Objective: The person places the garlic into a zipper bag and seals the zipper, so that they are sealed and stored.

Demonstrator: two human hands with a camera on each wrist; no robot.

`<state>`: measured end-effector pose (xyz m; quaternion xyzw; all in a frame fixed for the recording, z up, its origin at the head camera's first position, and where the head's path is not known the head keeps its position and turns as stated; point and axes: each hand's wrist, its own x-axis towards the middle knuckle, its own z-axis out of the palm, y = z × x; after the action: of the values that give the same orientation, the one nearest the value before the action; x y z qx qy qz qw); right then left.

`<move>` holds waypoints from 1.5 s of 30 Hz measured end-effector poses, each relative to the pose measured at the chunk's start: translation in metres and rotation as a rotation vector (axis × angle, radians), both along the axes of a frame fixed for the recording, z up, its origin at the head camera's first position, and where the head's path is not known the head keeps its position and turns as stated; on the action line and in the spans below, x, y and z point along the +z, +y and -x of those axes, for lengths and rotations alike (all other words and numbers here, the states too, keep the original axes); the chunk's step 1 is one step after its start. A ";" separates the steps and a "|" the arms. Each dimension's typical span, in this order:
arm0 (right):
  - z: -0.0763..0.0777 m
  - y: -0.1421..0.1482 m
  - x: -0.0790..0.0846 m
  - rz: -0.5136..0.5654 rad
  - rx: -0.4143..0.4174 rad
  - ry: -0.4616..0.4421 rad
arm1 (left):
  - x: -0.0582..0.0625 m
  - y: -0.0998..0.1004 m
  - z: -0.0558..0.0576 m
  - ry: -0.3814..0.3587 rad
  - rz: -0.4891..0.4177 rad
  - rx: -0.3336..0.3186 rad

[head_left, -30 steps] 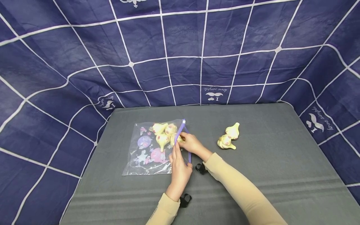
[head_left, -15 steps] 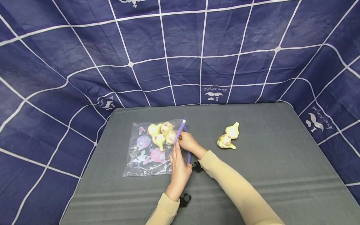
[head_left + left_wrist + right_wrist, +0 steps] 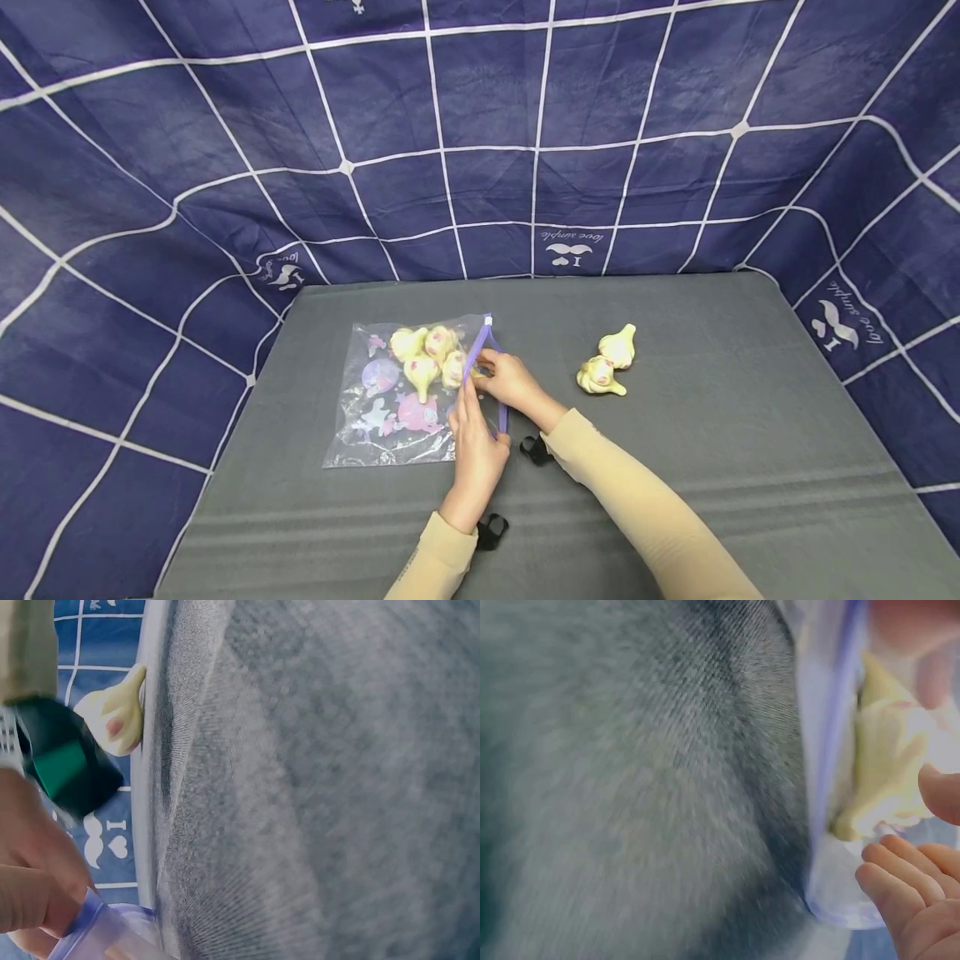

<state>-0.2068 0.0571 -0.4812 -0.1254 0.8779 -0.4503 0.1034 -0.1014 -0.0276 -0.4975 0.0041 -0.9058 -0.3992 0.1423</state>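
Note:
My left hand (image 3: 477, 454) pinches the purple rim of a clear printed zip bag (image 3: 352, 454) lying on the table. In the left wrist view, that hand's thumb (image 3: 34, 900) presses on the purple rim (image 3: 86, 919). My right hand (image 3: 513, 385) is at the mouth of the bag, fingers loosely bent. The right wrist view shows its thumb and fingers (image 3: 900, 877) spread apart beside a garlic bulb (image 3: 892, 765) inside the bag. Several garlic bulbs (image 3: 422, 375) lie together in the bag's upper part, the closest one (image 3: 454, 369) just inside the rim.
Two more garlic bulbs, one behind (image 3: 618, 347) and one in front (image 3: 598, 377), lie touching on the grey table (image 3: 712, 417) to the right of the bag. Blue cloth with white lines (image 3: 487, 192) rises behind the table and at both sides. Black wrist straps hang below each wrist.
The garlic bulb at the bag's mouth has moved left into the bag, pushing the others along. My right hand has let go and drawn slightly back right. The left hand keeps its hold.

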 end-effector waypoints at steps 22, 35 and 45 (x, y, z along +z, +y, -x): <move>-0.048 0.120 0.046 0.318 -0.342 0.032 | 0.000 0.001 0.001 0.046 -0.005 0.045; -0.057 0.162 0.039 0.215 -0.530 0.059 | 0.000 0.000 0.002 0.039 -0.009 0.066; -0.059 0.183 0.034 0.177 -0.596 0.004 | 0.001 -0.003 0.001 -0.013 -0.036 0.050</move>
<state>-0.1473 0.2396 -0.4477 0.1282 0.8336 -0.5352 -0.0462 -0.1027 -0.0302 -0.4969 0.0319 -0.8990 -0.4116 0.1460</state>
